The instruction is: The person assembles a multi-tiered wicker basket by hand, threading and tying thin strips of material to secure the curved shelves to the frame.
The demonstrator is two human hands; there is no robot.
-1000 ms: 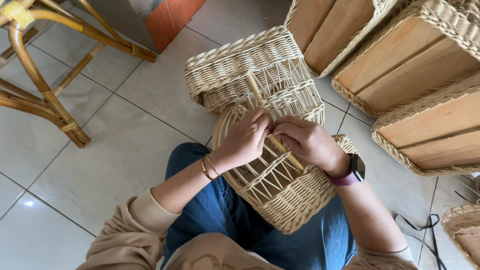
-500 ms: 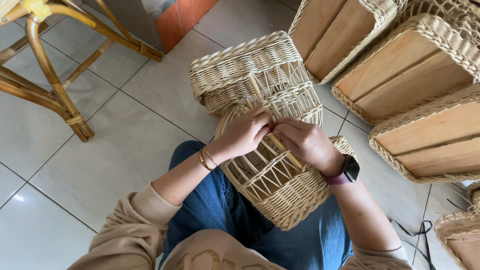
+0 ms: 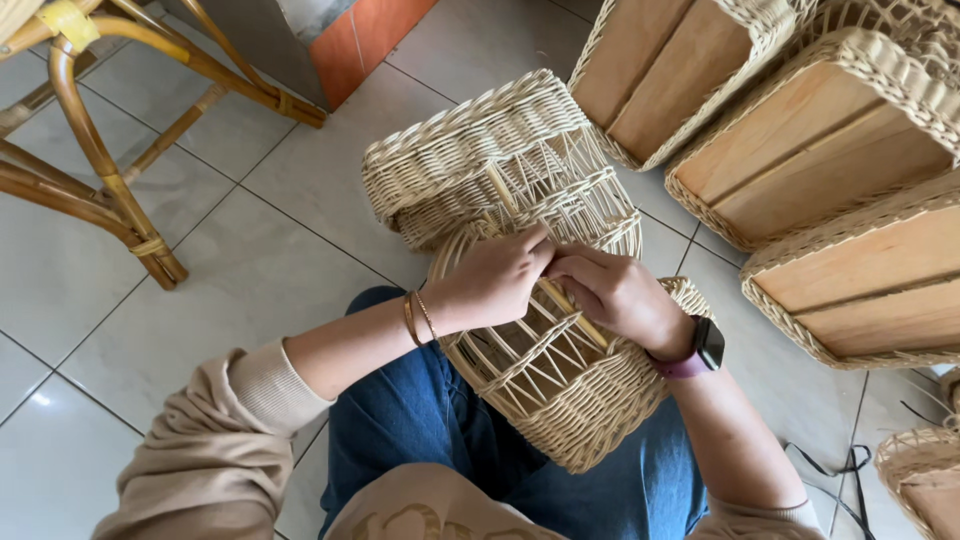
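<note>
Pale wicker fills the middle of the view: an unfinished basket (image 3: 560, 385) is propped on the lap, against blue jeans (image 3: 420, 420), with its open rim turned toward the floor tiles (image 3: 230, 260). Open tiled floor is seen to the left, bounded by a rattan chair frame (image 3: 110, 170) at the upper left. To the right the space is closed in by a row of wicker-edged wooden trays (image 3: 800, 150), set close together. A second woven basket (image 3: 470, 150) lies just beyond the first, touching it. The held basket is shown with a tight woven band at its base and open crossed strands above. The left hand (image 3: 495, 280) is clenched on the upper strands; the right hand (image 3: 615, 295) is closed around a thin cane strand (image 3: 570, 310) beside it.
</note>
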